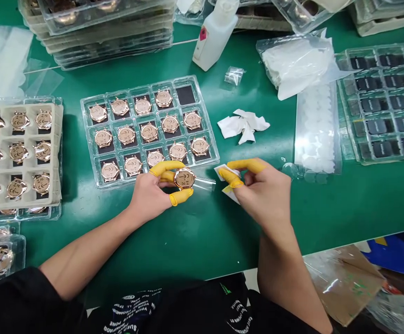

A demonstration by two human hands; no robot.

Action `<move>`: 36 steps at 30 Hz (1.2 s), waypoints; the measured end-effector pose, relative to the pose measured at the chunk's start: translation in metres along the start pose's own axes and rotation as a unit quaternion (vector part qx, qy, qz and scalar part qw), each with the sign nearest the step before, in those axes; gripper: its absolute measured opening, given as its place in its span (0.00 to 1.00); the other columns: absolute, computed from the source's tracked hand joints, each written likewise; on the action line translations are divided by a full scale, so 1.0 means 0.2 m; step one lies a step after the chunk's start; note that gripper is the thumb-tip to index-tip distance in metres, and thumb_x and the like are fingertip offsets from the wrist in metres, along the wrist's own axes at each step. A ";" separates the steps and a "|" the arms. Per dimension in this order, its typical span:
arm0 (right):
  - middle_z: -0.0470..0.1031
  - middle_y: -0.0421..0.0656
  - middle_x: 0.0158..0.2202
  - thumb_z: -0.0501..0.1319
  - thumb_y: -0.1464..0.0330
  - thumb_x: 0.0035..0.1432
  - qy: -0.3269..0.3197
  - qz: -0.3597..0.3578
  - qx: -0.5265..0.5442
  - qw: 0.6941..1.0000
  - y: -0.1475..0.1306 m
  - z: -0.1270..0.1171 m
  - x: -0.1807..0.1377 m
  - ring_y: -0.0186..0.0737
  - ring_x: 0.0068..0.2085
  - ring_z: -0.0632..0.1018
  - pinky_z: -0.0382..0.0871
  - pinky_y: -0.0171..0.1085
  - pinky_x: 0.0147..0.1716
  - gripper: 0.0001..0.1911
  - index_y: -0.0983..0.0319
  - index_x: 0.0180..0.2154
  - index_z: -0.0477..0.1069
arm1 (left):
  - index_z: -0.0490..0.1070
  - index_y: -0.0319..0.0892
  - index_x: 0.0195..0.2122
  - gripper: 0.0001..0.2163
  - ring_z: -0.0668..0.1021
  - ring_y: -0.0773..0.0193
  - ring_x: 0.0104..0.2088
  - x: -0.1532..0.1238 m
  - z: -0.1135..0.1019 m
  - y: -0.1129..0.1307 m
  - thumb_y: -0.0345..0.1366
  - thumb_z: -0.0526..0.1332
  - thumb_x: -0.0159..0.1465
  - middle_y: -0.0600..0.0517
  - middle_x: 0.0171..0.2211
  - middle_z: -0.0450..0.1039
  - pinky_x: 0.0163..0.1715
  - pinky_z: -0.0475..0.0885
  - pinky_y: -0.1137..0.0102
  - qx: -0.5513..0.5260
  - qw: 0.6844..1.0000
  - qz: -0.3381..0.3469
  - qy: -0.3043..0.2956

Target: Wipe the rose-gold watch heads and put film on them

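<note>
Between yellow-cotted thumb and fingers, my left hand (156, 188) grips a rose-gold watch case (184, 179), its printed back turned up. To its right, my right hand (263, 185) pinches a folded white wipe (230, 195); yellow cots cover its thumb and index finger. A clear strip of film (205, 184) shows between the hands; whether either hand touches it I cannot tell. Just beyond my left hand lies a clear plastic tray (139, 90) with several similar watch cases in its compartments. Its far right compartment shows only a black pad (185, 95).
At left stands a beige tray (56, 162) of watch cases. Tray stacks (111, 44) and a white bottle (216, 37) are at the back. Crumpled wipes (243, 125), a bag of white wipes (294, 60) and a tray of black parts (386, 104) lie toward the right.
</note>
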State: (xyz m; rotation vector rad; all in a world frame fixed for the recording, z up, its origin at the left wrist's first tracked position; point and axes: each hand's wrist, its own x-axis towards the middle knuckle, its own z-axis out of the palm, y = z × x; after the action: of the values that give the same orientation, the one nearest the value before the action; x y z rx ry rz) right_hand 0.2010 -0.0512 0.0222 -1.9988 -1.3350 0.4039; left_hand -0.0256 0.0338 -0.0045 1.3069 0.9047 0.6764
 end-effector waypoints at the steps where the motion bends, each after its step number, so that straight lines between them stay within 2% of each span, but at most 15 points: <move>1: 0.64 0.35 0.22 0.71 0.63 0.60 0.003 -0.020 0.033 0.999 -0.04 0.00 0.00 0.32 0.23 0.62 0.56 0.36 0.23 0.06 0.57 0.37 0.80 | 0.80 0.43 0.51 0.25 0.88 0.64 0.35 0.00 0.00 0.00 0.35 0.78 0.51 0.52 0.36 0.86 0.46 0.87 0.67 0.002 1.000 -0.001 0.001; 4: 0.68 0.38 0.25 0.69 0.63 0.64 -0.051 -0.146 0.082 0.985 -0.17 0.03 0.03 0.34 0.25 0.66 0.60 0.36 0.26 0.04 0.56 0.38 0.80 | 0.80 0.43 0.52 0.25 0.88 0.64 0.36 -0.01 0.00 -0.01 0.34 0.77 0.51 0.53 0.36 0.86 0.47 0.87 0.67 0.000 1.000 0.002 -0.012; 6: 0.70 0.39 0.27 0.66 0.64 0.65 -0.071 -0.218 0.057 0.972 -0.21 0.07 0.06 0.34 0.27 0.69 0.62 0.37 0.26 0.04 0.56 0.38 0.80 | 0.80 0.43 0.52 0.26 0.88 0.62 0.36 -0.01 0.00 -0.02 0.33 0.77 0.51 0.53 0.36 0.86 0.46 0.87 0.66 -0.007 1.000 0.001 -0.020; 7: 0.71 0.40 0.27 0.65 0.66 0.66 -0.064 -0.232 0.042 0.970 -0.22 0.09 0.07 0.35 0.27 0.70 0.62 0.37 0.27 0.04 0.57 0.37 0.79 | 0.80 0.43 0.52 0.26 0.88 0.62 0.36 -0.01 0.01 -0.01 0.33 0.77 0.50 0.53 0.36 0.86 0.46 0.87 0.66 -0.009 1.000 -0.002 -0.020; 9: 0.70 0.40 0.27 0.65 0.67 0.65 -0.051 -0.236 0.030 0.970 -0.21 0.11 0.08 0.35 0.27 0.70 0.62 0.37 0.27 0.04 0.57 0.36 0.77 | 0.80 0.43 0.51 0.25 0.88 0.62 0.36 -0.01 0.01 -0.01 0.33 0.77 0.50 0.53 0.35 0.86 0.45 0.87 0.66 -0.009 1.000 -0.009 -0.014; 13: 0.70 0.39 0.28 0.66 0.68 0.65 -0.084 -0.261 0.059 0.960 -0.18 0.13 0.08 0.34 0.27 0.70 0.60 0.36 0.25 0.02 0.57 0.37 0.77 | 0.80 0.42 0.50 0.24 0.88 0.62 0.36 -0.02 0.01 0.01 0.33 0.76 0.51 0.53 0.36 0.87 0.46 0.87 0.67 -0.008 1.000 -0.014 -0.018; 17: 0.71 0.39 0.28 0.66 0.72 0.64 -0.034 -0.271 0.034 0.961 -0.17 0.14 0.08 0.33 0.27 0.70 0.59 0.36 0.25 0.03 0.58 0.37 0.76 | 0.80 0.42 0.50 0.23 0.89 0.61 0.37 -0.03 0.01 0.01 0.35 0.76 0.51 0.53 0.37 0.87 0.45 0.88 0.67 -0.003 1.000 -0.020 -0.012; 19: 0.70 0.39 0.28 0.66 0.73 0.64 -0.049 -0.290 0.044 0.955 -0.17 0.14 0.07 0.34 0.27 0.71 0.59 0.36 0.25 0.03 0.59 0.38 0.76 | 0.80 0.43 0.50 0.24 0.89 0.61 0.38 -0.03 0.01 0.00 0.36 0.77 0.51 0.52 0.38 0.88 0.45 0.88 0.67 0.001 1.000 -0.020 -0.010; 21: 0.72 0.40 0.29 0.65 0.72 0.65 -0.061 -0.301 0.041 0.951 -0.17 0.14 0.06 0.35 0.28 0.72 0.60 0.36 0.25 0.03 0.59 0.39 0.75 | 0.80 0.42 0.50 0.25 0.89 0.61 0.38 -0.03 0.01 0.00 0.36 0.78 0.51 0.52 0.39 0.88 0.46 0.88 0.66 0.005 1.000 -0.016 -0.013; 25: 0.74 0.42 0.31 0.64 0.71 0.67 -0.016 -0.277 0.006 0.961 -0.17 0.17 0.04 0.36 0.30 0.73 0.61 0.37 0.28 0.03 0.59 0.38 0.74 | 0.80 0.41 0.50 0.24 0.89 0.60 0.38 -0.02 0.01 -0.01 0.37 0.78 0.52 0.50 0.38 0.88 0.45 0.88 0.65 0.002 1.000 -0.016 -0.011; 29: 0.74 0.42 0.31 0.63 0.68 0.69 -0.044 -0.305 0.012 0.951 -0.18 0.20 0.04 0.36 0.30 0.73 0.59 0.37 0.27 0.04 0.59 0.37 0.75 | 0.81 0.41 0.50 0.24 0.89 0.60 0.38 -0.03 0.01 -0.01 0.35 0.78 0.51 0.50 0.39 0.88 0.45 0.88 0.66 0.004 1.000 -0.008 -0.009; 32: 0.76 0.44 0.32 0.64 0.66 0.70 0.001 -0.249 -0.078 0.965 -0.13 0.14 0.07 0.38 0.31 0.73 0.56 0.39 0.27 0.06 0.60 0.38 0.76 | 0.82 0.41 0.49 0.23 0.89 0.61 0.36 -0.03 0.01 -0.01 0.35 0.79 0.51 0.51 0.36 0.88 0.43 0.88 0.68 -0.004 1.000 0.013 -0.001; 34: 0.77 0.44 0.32 0.64 0.64 0.69 -0.023 -0.215 -0.118 0.969 -0.07 0.05 0.10 0.41 0.32 0.73 0.58 0.41 0.29 0.07 0.59 0.38 0.78 | 0.82 0.41 0.48 0.22 0.89 0.61 0.36 -0.03 0.01 -0.01 0.35 0.79 0.51 0.51 0.36 0.88 0.43 0.88 0.69 -0.003 0.999 0.037 0.008; 36: 0.80 0.44 0.35 0.64 0.63 0.69 -0.067 -0.210 -0.116 0.969 -0.01 -0.05 0.12 0.44 0.34 0.73 0.62 0.42 0.33 0.06 0.56 0.39 0.79 | 0.82 0.42 0.48 0.22 0.89 0.61 0.36 -0.03 0.01 -0.01 0.34 0.79 0.52 0.51 0.37 0.88 0.43 0.88 0.69 0.012 0.997 0.072 0.012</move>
State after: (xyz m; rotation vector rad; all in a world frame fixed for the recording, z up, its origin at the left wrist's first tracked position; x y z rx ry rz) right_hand 0.2159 -0.0321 0.0339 -1.8235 -1.9134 0.1911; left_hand -0.0268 0.0270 -0.0055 1.3964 0.8464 0.7966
